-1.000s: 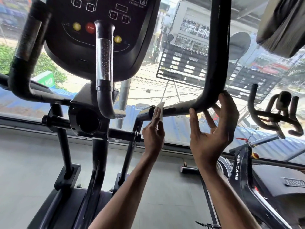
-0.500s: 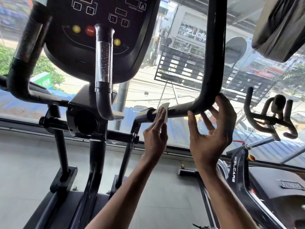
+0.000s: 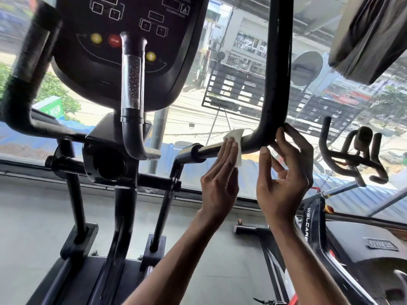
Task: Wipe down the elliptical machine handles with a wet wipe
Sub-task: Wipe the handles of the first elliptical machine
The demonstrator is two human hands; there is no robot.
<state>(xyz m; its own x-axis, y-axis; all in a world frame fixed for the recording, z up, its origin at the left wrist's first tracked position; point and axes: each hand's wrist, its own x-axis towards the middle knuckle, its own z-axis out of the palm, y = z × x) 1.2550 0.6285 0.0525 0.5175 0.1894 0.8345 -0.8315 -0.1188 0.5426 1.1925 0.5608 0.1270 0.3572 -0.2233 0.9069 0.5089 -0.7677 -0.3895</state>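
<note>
Elliptical machine: black frame filling the view to the left of both sets of fingers.
Window: glass wall behind the fingers, with a street scene beyond.
Floor: grey surface far below the fingers.
Console: dark panel above and to the left of the fingers, with yellow buttons and a red one.
Neighbouring machine: black, lettered WELCARE, below and to the right of the right hand's fingers.
Right handle: black bar that drops from above the fingers, bends, and runs leftward as a horizontal section. Both hands meet it at and just beside this bend.
Left handle: matching black bar, well apart from the fingers at the far left.
Centre grip: upright bar with a chrome sleeve, left of the fingers and below the console.
Right hand: fingers apart and loosely bent. The uppermost fingertip touches the underside of the bend. The thumb stands just below the bar, and contact cannot be told.
Left hand: fingers straight and together, pressing flat against the wipe. The thumb is hidden.
Wet wipe: white sheet draped over the horizontal section, directly under the left fingertips and just left of the right thumb.
</note>
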